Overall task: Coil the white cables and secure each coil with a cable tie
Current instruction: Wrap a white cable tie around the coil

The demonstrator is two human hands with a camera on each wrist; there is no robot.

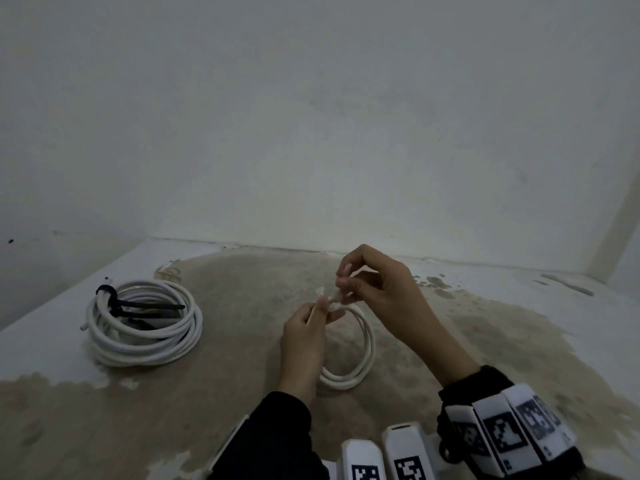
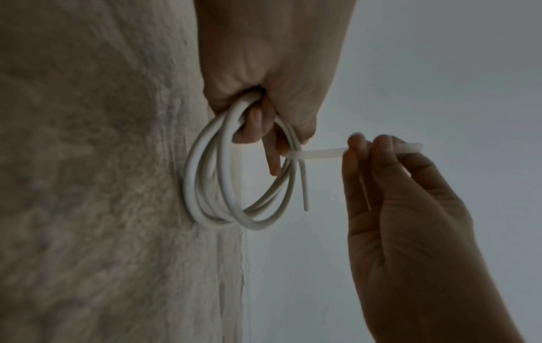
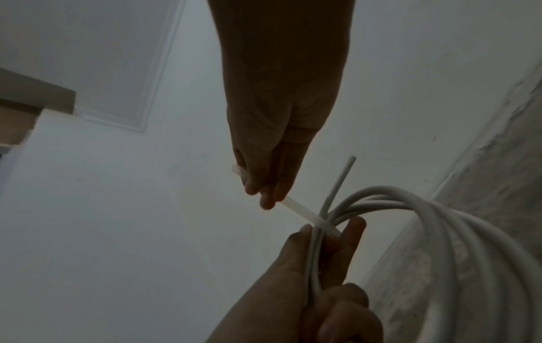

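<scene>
Your left hand grips the small white cable coil upright above the floor. Your right hand, just beside it, pinches the translucent cable tie, whose tail runs straight from the bundle toward your right.

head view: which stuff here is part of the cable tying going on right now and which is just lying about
In use:
- small white coil, held by the left hand
- translucent cable tie wrapped round it, its tail pinched by the right hand

Lying about:
- larger white coil on the floor to the left, already bound with black ties
- bare stained floor
</scene>
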